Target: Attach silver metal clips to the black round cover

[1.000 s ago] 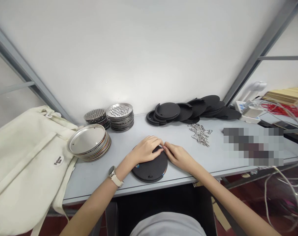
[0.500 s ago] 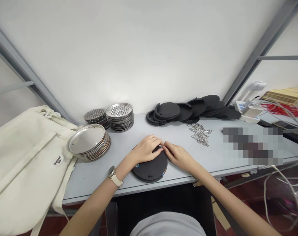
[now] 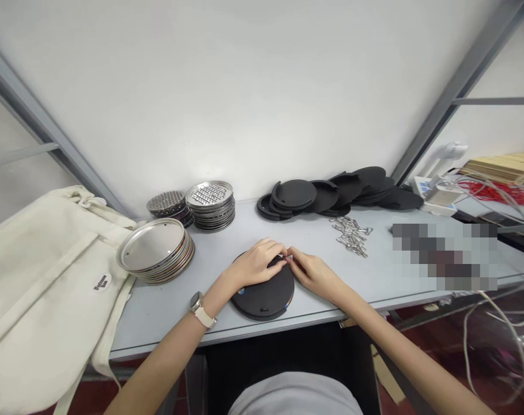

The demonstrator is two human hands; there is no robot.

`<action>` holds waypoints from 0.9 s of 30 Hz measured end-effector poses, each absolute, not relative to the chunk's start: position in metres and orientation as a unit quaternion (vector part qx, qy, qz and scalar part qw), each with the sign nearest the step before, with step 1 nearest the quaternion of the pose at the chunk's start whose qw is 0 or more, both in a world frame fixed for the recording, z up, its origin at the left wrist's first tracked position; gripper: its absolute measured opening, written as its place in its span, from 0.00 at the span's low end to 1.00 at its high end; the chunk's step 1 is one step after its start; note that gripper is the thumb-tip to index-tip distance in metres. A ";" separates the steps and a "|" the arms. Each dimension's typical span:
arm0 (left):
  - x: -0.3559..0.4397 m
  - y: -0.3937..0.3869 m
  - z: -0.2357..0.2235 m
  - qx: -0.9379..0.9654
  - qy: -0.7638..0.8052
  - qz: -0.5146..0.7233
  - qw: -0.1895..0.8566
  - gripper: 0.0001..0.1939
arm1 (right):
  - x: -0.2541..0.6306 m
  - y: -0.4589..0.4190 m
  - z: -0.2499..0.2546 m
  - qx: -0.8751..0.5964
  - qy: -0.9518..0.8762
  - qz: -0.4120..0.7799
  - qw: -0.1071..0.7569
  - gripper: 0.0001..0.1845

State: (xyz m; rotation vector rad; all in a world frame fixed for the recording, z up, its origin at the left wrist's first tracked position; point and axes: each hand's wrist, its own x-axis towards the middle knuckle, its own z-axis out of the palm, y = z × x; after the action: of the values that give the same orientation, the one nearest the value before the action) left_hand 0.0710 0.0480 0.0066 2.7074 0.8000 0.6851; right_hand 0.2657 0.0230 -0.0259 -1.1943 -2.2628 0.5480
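Observation:
A round black disc (image 3: pixel 265 294) lies on the grey table (image 3: pixel 166 305) near its front edge. My left hand (image 3: pixel 255 264) rests on the disc's far rim, fingers curled, a watch on its wrist. My right hand (image 3: pixel 313 274) meets it from the right. Between the fingertips of both hands sits a small metal clip (image 3: pixel 286 257), pinched at the disc's far edge. How the clip sits on the disc is hidden by my fingers.
A stack of metal plates (image 3: pixel 155 251) and two stacks of perforated metal discs (image 3: pixel 210 203) stand at the left. Black discs (image 3: pixel 331 195) lie spread at the back, a pile of metal clips (image 3: pixel 351 235) beside them. A cream bag (image 3: pixel 41 288) hangs off the left edge.
Both hands have stayed at the disc's far rim. Only the fingertips have shifted slightly around the small clip.

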 end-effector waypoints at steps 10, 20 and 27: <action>0.072 0.046 0.011 0.929 0.272 0.224 0.114 0.04 | 0.265 0.023 -0.028 -0.456 -0.834 0.179 0.253 0.08; 0.072 0.045 0.010 0.928 0.270 0.225 0.123 0.06 | 0.265 0.023 -0.029 -0.459 -0.836 0.172 0.246 0.09; 0.071 0.046 0.009 0.924 0.269 0.228 0.148 0.07 | 0.265 0.023 -0.029 -0.461 -0.839 0.162 0.241 0.09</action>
State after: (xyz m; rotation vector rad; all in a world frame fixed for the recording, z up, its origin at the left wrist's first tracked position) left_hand 0.0713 0.0465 0.0093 2.6577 0.7742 0.6550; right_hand 0.2648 0.0234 -0.0286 -1.2604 -2.2937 0.4428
